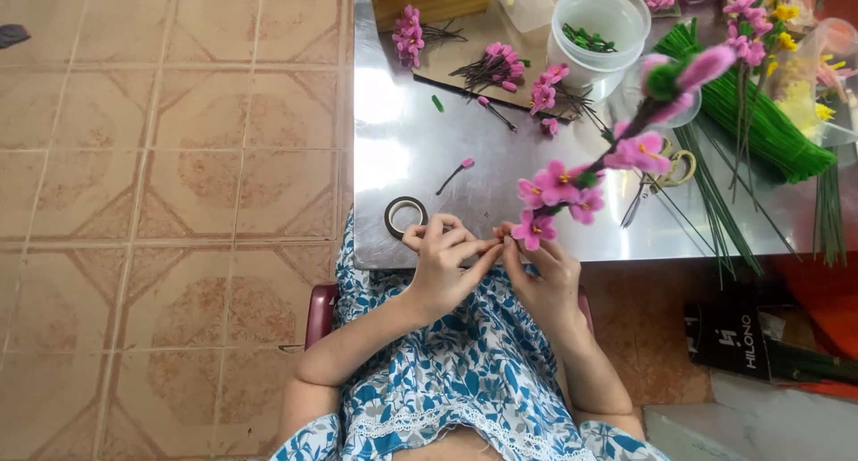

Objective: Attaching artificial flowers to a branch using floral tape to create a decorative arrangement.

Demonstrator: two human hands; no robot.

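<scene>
Pink blossom spray [585,171], centre frame above the steel worktop [420,148], is pinched at its lower end by left hand [444,266] and right hand [541,278]; likely risks: blossoms crushed or twisted off by over-squeezing, tape roll [405,216] knocked off the edge.

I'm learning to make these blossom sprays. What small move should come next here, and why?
Probably a short twist of the flower branch between the fingertips. Both the left hand and right hand pinch its lower end, just below the lowest pink blossom, and the tape roll lies beside the left hand.
</scene>
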